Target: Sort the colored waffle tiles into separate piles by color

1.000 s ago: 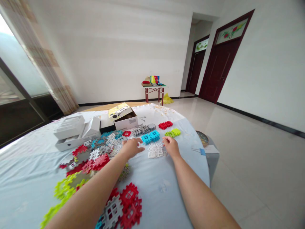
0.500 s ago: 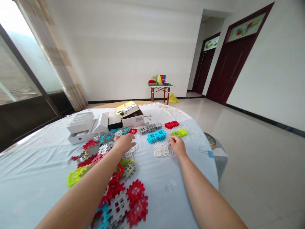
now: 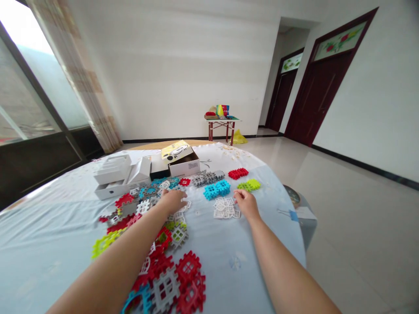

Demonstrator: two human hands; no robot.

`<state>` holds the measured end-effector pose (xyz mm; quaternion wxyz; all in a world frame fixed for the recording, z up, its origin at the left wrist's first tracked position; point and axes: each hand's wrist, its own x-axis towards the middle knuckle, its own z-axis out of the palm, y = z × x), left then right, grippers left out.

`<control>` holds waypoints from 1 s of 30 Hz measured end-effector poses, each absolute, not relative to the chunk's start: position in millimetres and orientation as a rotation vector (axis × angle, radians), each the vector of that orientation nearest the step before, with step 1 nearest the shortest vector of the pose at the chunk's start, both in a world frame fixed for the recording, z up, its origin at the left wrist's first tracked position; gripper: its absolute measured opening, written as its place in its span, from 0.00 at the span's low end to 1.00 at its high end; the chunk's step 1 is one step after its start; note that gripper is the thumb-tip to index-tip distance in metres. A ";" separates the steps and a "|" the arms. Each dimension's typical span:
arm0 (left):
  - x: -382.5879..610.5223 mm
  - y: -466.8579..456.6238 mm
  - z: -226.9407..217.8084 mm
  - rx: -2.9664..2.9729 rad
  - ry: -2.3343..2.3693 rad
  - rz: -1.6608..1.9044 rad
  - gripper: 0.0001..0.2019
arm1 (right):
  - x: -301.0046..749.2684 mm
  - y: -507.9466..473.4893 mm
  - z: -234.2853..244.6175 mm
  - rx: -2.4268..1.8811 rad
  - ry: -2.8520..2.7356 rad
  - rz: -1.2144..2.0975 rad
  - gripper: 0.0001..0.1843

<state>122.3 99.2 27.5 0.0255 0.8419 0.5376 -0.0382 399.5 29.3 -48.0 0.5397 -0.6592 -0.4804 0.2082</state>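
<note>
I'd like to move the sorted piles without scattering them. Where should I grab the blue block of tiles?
Probably from above, squeezing its two short ends. The blue block is a low row on the cloth, with the grey row behind and white tiles in front, so its ends are freer. The right hand is nearest.

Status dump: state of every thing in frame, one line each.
Left hand, palm down on mixed pile.
Right hand, at edge of white tiles.
White tiles, loose flat cluster.
Blue tiles, grouped.
Grey tiles, grouped.
Red group, sorted apart.
Green group, sorted apart.
Yellow-lid box, open.
Near door, shut.
</note>
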 end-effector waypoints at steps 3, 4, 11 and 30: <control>134.9 94.8 21.1 2.651 1.538 -0.128 0.18 | 398.6 28.5 -46.7 -1.558 -1.140 0.485 0.16; 136.9 94.3 20.1 2.659 1.520 -0.131 0.17 | 398.3 28.3 -46.4 -1.556 -1.139 0.482 0.16; 136.8 89.9 26.8 2.640 1.538 -0.020 0.16 | 397.9 29.5 -46.8 -1.537 -1.146 0.473 0.15; 176.2 75.0 44.9 2.095 1.282 0.347 0.25 | 399.5 28.7 -47.1 -1.545 -1.127 0.520 0.16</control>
